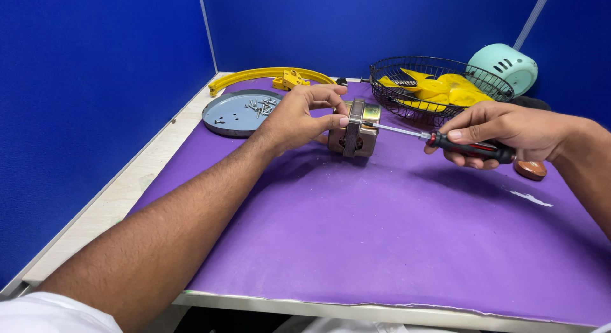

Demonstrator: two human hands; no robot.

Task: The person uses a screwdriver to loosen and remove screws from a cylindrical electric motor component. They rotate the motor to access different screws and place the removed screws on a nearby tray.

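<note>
My left hand [299,117] grips a small metal fan motor [356,131] that rests on the purple mat [394,231]. My right hand [503,132] holds a screwdriver [468,146] with a red and black handle. Its metal shaft points left and its tip touches the motor's right side.
A round grey tray [229,120] with several loose screws lies at the back left. Behind it are a curved yellow ring [254,74] and a yellow bracket [291,80]. A black wire guard [439,85] holds yellow fan blades [436,88]. A mint green housing [506,66] and a brown disc [530,169] sit at the right.
</note>
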